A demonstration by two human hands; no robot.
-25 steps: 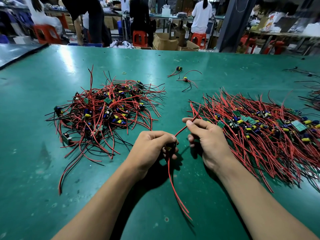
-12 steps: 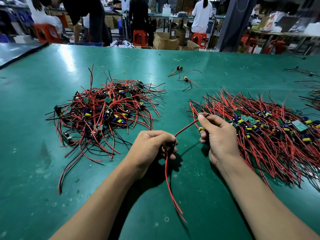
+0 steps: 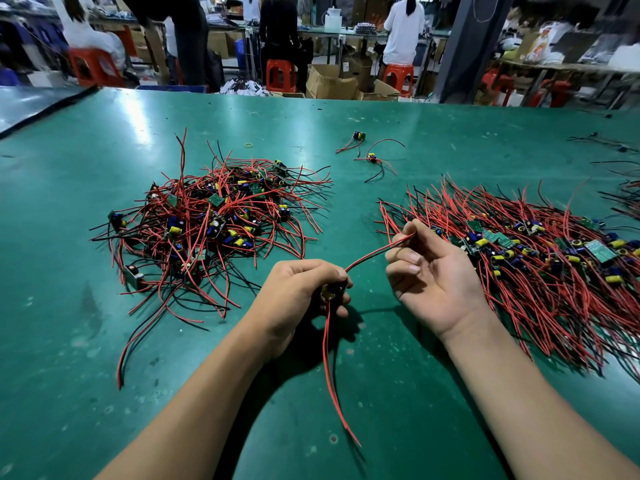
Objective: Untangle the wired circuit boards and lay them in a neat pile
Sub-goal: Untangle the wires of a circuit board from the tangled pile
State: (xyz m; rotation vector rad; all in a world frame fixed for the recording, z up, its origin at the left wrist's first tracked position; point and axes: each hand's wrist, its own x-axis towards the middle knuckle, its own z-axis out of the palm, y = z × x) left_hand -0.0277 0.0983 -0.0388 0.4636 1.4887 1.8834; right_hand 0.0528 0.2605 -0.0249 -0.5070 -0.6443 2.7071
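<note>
A tangled heap of wired circuit boards (image 3: pixel 211 223) with red and black leads lies left of centre on the green table (image 3: pixel 69 358). A combed, flatter pile of boards (image 3: pixel 519 258) lies on the right. My left hand (image 3: pixel 298 292) grips one small board (image 3: pixel 330 293), mostly hidden in the fist; one red lead hangs down from it toward me. My right hand (image 3: pixel 433 271), palm turned up, pinches the end of that board's other red lead (image 3: pixel 372 253) between thumb and fingertips, just beside the right pile's near edge.
Two loose wired boards (image 3: pixel 370 157) and a small rubber band (image 3: pixel 248 145) lie farther back at centre. More wires trail in at the far right edge (image 3: pixel 623 199). Beyond the table stand red stools (image 3: pixel 280 76), cardboard boxes and several people at other benches.
My right hand has slid along the red lead toward its end and rolled palm up, drawing the lead out straight. My left hand has kept its grip in the same place.
</note>
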